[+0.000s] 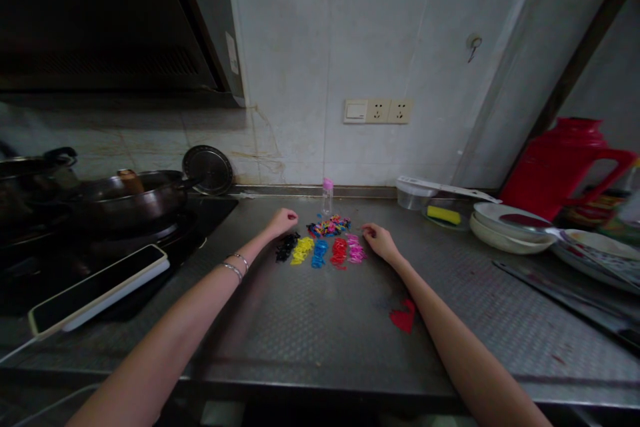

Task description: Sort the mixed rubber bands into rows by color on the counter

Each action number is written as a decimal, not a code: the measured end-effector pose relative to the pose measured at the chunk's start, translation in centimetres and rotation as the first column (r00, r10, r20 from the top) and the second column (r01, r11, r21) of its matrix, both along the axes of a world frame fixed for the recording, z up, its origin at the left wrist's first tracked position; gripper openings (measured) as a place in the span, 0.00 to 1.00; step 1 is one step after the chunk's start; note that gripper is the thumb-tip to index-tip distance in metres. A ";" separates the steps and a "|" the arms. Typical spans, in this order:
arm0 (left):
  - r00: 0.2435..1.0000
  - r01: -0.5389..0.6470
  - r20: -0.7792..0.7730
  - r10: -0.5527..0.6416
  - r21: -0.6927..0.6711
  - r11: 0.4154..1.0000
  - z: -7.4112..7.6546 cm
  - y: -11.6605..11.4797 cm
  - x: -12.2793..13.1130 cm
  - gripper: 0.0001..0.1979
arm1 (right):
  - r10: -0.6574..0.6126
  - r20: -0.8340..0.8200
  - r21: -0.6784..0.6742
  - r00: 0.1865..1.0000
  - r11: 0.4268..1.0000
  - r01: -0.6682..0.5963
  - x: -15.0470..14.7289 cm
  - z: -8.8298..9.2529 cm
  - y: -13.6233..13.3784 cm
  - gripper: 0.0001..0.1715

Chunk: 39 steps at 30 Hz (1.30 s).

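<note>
On the steel counter lies a mixed heap of small coloured pieces that look like rubber bands. In front of it, sorted by colour, are a black pile, a yellow pile, a blue pile, a red pile and a pink pile. My left hand is just behind the black pile, fingers curled together. My right hand rests beside the pink pile with fingertips pinched. Whatever either hand holds is too small to make out. A clear bottle with a pink cap stands behind the heap.
At left are a phone, a pan on the stove and a round lid. Bowls, a yellow sponge, a red thermos and a long dark blade-like tool occupy the right. A red scrap lies near my right forearm.
</note>
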State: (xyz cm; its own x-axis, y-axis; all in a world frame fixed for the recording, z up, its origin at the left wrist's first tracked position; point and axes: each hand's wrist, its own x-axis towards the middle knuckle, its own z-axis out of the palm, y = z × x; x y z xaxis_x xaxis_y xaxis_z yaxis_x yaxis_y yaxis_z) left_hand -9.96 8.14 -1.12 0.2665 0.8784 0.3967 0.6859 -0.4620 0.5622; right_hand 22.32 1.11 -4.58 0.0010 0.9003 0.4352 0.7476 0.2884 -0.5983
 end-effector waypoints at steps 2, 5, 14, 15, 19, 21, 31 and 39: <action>0.992 0.035 -0.121 -0.033 0.011 0.999 -0.1 0.2 0.8 0.14 | -0.001 -0.003 -0.003 1.000 1.000 0.001 0.0 0.0 -0.1 0.17; 0.969 0.075 -0.236 -0.067 0.022 0.997 -0.2 0.3 1.9 0.17 | 0.005 -0.005 -0.004 1.000 1.000 -0.005 0.0 0.0 -0.1 0.17; 0.926 0.004 -0.378 -0.005 -0.006 1.000 0.5 -0.6 4.0 0.11 | 0.036 0.015 0.029 0.999 0.999 -0.036 0.2 -0.7 0.6 0.17; 0.921 -0.007 -0.389 0.004 -0.006 1.000 0.5 -0.6 4.0 0.11 | 0.037 0.018 0.036 0.999 0.999 -0.038 0.2 -0.8 0.6 0.17; 0.919 -0.018 -0.394 0.012 -0.011 1.000 0.6 -0.5 4.1 0.11 | 0.040 0.023 0.053 0.999 0.998 -0.041 0.2 -0.9 0.8 0.17; 0.927 -0.018 -0.376 0.011 -0.015 1.000 0.7 -0.5 4.0 0.11 | 0.036 0.024 0.052 0.999 0.998 -0.037 0.2 -0.9 0.7 0.17; 0.966 -0.029 -0.256 0.028 0.001 1.000 1.0 0.5 2.9 0.11 | 0.021 0.026 0.013 0.999 1.000 -0.021 0.0 -0.3 0.2 0.17; 0.907 -0.020 -0.421 0.007 -0.026 0.999 2.6 -1.4 -1.6 0.10 | 0.039 0.028 0.011 0.999 0.999 -0.040 0.0 -0.4 0.3 0.17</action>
State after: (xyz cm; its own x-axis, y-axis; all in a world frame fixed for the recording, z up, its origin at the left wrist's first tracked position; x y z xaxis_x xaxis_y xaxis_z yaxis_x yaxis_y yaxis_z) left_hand -11.56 6.71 1.52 0.3911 0.8925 0.2246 0.8676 -0.4390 0.2336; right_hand 22.34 1.42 -5.01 -0.0470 0.8942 0.4453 0.7520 0.3251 -0.5734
